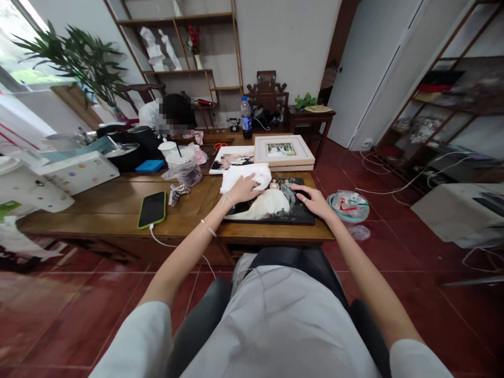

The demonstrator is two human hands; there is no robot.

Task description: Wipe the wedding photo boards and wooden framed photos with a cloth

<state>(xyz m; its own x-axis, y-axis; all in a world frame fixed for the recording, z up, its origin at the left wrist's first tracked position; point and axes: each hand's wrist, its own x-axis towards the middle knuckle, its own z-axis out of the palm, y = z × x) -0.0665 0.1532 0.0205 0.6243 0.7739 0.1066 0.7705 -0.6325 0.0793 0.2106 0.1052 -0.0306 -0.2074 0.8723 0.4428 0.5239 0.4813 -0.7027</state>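
Observation:
A dark mounted wedding photo (271, 203) lies flat at the front edge of the wooden table, showing a couple and a long white dress. My left hand (242, 190) grips a bunched white cloth (240, 174) on the photo's upper left part; the cloth hides that corner. On the right side of the photo rests my right hand (313, 200), fingers apart, with the fingertips touching its surface and nothing held. Just behind are a pale framed picture (280, 149) and a second white-edged photo print (232, 159), partly covered by the cloth.
Left on the table (189, 210) are a charging phone (153, 210), a crumpled foil-like piece (178, 193), a bagged drink cup (183, 163) and a blue box (149, 166). A bottle (246, 118) stands behind. Across the table a person's head (177, 113) is bent down. A bagged bin (348, 206) stands right.

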